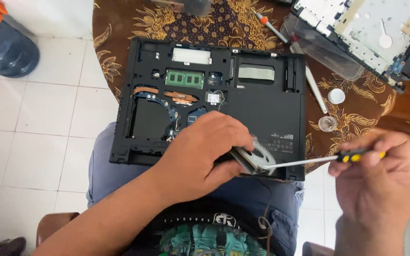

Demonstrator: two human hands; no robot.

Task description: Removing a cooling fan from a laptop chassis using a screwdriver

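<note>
**Both hands at the metal part over the opened laptop**

Your left hand (200, 154) is closed around a small silvery metal part (255, 159) with a round cut-out, thumb underneath and fingers curled over the top, a firm grip; the part sits tilted just above the near right area of the laptop base (266, 111); your right hand (380, 180) is pinched shut on the black-and-yellow handle of a screwdriver (309, 161), held nearly level, its thin shaft running leftward until the tip meets the lower edge of the metal part; the laptop base lies upside down with its cover off, resting partly on your lap and partly on the counter (233, 23), which is draped in a brown cloth with a gold leaf pattern; inside the base you can see a green memory module (184, 78) near the top, copper heat pipes (164, 92) below it, and an empty dark bay at the left; to the right of the base lie a white stick-shaped tool (315, 87), a white round cap (336, 96) and a small clear dish (327, 123), all apart from your hands; a second, orange-tipped screwdriver (269, 24) lies farther back; a clear plastic box (326, 50) and another stripped device (371, 33) sit at the far right corner; a large blue water bottle (5, 47) stands on the white tiled floor at the upper left
</note>
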